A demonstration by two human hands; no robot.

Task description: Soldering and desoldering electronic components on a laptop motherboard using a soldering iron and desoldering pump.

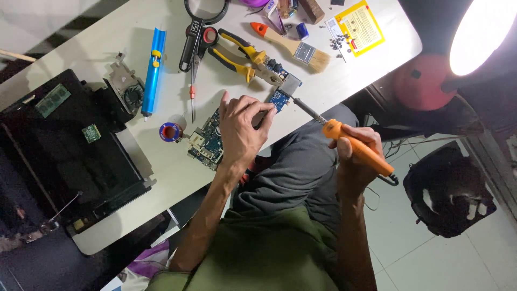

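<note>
My left hand (240, 128) rests on a blue circuit board (207, 143) at the near edge of the white table (161, 172), fingers curled and pinching near the board's right end (280, 98). What the fingertips pinch is too small to tell. My right hand (355, 156) grips the orange handle of a soldering iron (358, 151). Its metal tip (301, 106) points at the board's right end, close to my left fingertips.
On the table lie yellow-handled pliers (242, 56), a paintbrush (291, 46), a blue desoldering pump (154, 70), scissors (194, 37), a small screwdriver (191, 94), a solder spool (171, 131) and a fan part (126, 89). An opened black laptop (64, 156) sits left. A lamp (482, 32) shines at right.
</note>
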